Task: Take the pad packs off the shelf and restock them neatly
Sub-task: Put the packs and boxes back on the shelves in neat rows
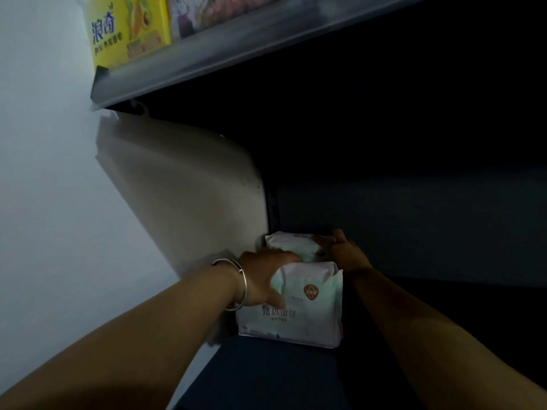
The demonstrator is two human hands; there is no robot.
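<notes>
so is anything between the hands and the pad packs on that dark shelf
Nothing visible. The left hand already touches the front pad pack at its top left edge, and the right hand is on the right end of the rear pad pack. Both packs sit against the shelf's left wall.

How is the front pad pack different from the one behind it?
The front pack shows its whole face, with an orange badge and dark lettering; the back pack shows only its top. The left hand grips the front pack; the right hand holds the back one. Both are pale.
</notes>
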